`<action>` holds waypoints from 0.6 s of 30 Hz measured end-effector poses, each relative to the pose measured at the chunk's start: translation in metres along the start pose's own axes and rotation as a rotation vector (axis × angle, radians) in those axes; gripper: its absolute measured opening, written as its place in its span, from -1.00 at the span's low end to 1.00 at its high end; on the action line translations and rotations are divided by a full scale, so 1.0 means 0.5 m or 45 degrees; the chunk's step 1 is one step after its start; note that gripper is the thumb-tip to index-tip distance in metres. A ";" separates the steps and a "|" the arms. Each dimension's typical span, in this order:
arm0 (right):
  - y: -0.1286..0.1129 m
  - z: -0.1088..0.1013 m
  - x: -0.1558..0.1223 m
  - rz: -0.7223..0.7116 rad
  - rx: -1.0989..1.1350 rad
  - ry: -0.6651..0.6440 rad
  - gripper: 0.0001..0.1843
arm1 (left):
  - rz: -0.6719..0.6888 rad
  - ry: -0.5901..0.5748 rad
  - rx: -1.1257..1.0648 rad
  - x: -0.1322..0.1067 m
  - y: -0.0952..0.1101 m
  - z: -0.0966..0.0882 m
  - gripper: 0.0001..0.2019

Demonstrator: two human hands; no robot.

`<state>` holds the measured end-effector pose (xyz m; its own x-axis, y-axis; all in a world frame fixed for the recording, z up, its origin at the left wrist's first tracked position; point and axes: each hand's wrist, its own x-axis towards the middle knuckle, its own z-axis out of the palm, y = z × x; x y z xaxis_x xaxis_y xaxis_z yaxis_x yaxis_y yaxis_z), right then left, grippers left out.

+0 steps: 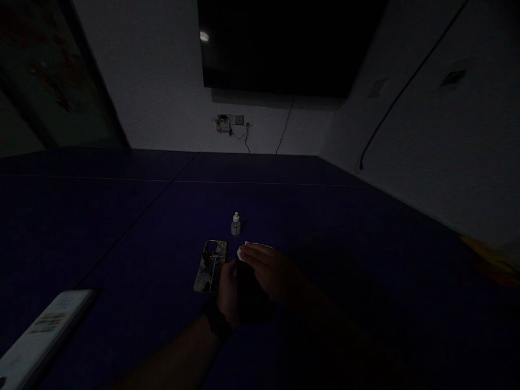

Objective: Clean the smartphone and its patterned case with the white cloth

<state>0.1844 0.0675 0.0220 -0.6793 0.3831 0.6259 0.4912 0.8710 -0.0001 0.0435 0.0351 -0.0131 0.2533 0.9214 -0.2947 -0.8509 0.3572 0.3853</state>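
Dark purple-blue surface (154, 227), very dim light, thin seams running across it. Left hand (228, 295) holds a dark slab (252, 303), phone-like, front and centre and raised toward the camera; thumb along the slab's left edge, its other fingers mostly hidden, so their exact grip can't be told. Dark wristband (216, 319) on the left wrist. Right hand (270, 273) lies over the slab's upper end, fingers extended, close together, holding a white wipe (240, 254) flat against it; cloth or paper, can't tell. Only an edge and corner of the wipe show past the fingertips. Right forearm mostly lost in shadow.

Just left of the slab: phone case (207, 271), patterned back up, camera cutout at the far end, lying flat near the left thumb. Beyond the hands, small clear bottle (235, 226), white dropper-type cap, upright, near the case but apart from it. Lower left, well apart: long white box (46, 330) with dark print, cut by the frame edge. Far right, yellow item (489, 259), too dark to identify. Back wall: big black screen (284, 43), sockets (239, 120) with plugs and wires below it. Black cable (400, 97) slants down the right wall.
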 end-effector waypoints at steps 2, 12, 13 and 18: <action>0.009 -0.010 -0.005 0.015 -0.007 -0.022 -0.57 | -0.113 0.025 0.000 -0.013 -0.007 0.010 -0.66; -0.014 -0.026 0.000 -0.231 0.109 -0.136 -0.64 | 0.007 0.084 -0.074 0.005 0.010 0.007 -0.83; -0.017 -0.021 0.002 -0.247 0.102 -0.122 -0.64 | 0.016 0.077 -0.078 0.008 0.016 0.001 -0.82; -0.023 -0.001 0.012 -0.203 0.043 -0.065 -0.65 | 0.117 0.046 -0.072 0.019 0.039 -0.011 -0.71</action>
<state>0.1749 0.0596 0.0263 -0.7742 0.2538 0.5799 0.3572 0.9315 0.0692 0.0269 0.0500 -0.0134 0.1574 0.9435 -0.2918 -0.8945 0.2614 0.3627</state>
